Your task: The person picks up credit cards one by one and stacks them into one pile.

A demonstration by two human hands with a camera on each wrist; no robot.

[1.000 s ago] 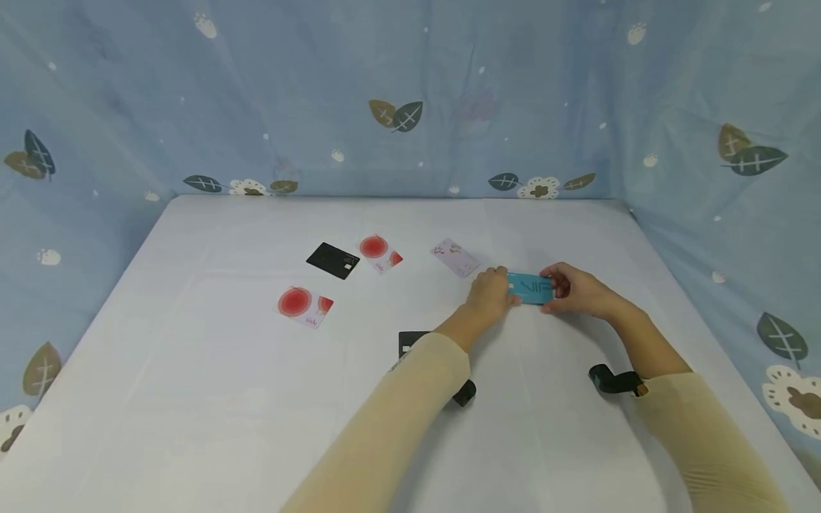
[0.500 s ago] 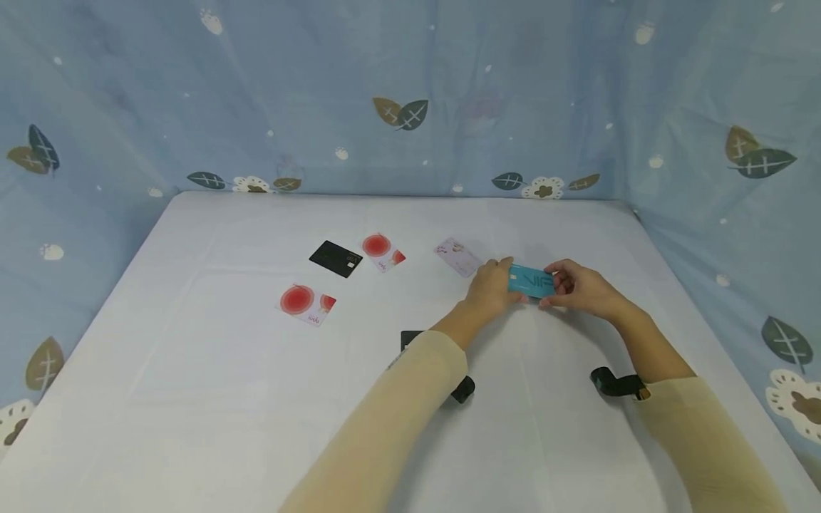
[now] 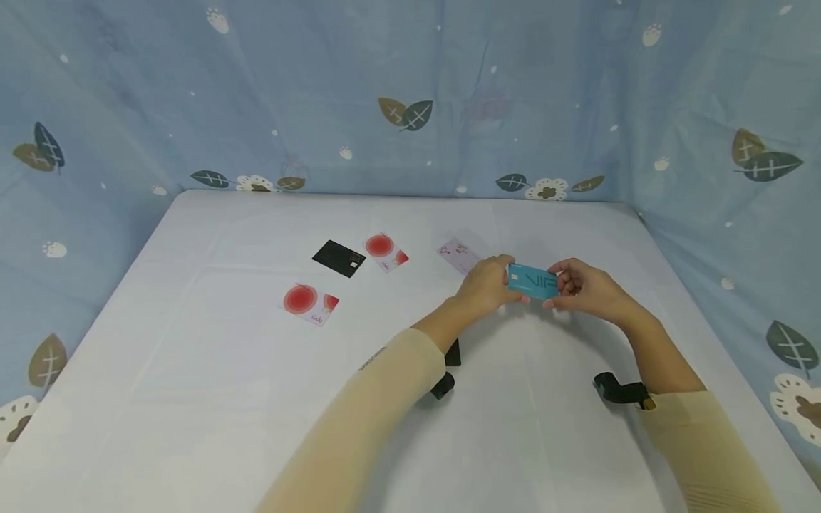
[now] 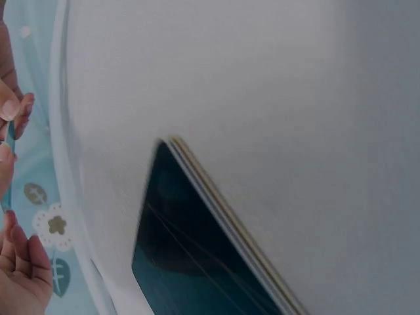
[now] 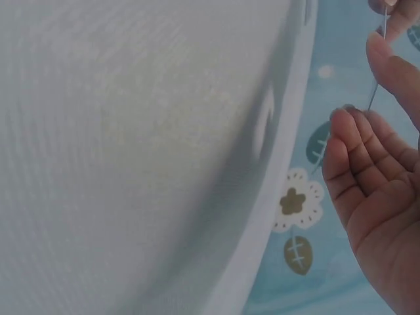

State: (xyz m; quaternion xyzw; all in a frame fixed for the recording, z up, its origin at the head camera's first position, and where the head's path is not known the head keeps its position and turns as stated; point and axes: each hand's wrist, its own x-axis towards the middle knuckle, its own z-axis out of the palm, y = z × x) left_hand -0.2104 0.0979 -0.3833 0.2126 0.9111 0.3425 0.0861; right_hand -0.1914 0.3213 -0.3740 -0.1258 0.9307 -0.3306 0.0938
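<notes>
A blue card (image 3: 533, 281) with VIP lettering and a small chip is held up off the table, its face toward the head camera. My left hand (image 3: 485, 287) grips its left end, thumb below and fingers above. At the other end my right hand (image 3: 589, 291) pinches it between thumb and fingers. Both wrist views show the card nearly edge-on; the right wrist view has the right hand (image 5: 384, 190) large at its edge. Beneath my left forearm lies a black card (image 3: 453, 353), mostly hidden; the left wrist view shows a dark stack of cards (image 4: 197, 243) with several layered edges.
Left of my hands lie a black VIP card (image 3: 339, 258) and two cards with red circles, one farther back (image 3: 385, 252) and one nearer (image 3: 311, 304). A pale pink card (image 3: 458, 255) lies just behind my left hand. Blue patterned cloth (image 3: 308, 85) surrounds the white table (image 3: 192, 399).
The blue card has tilted up and risen slightly, its face more toward the head camera. My left forearm has shifted left, covering the black card's left part and uncovering its right edge.
</notes>
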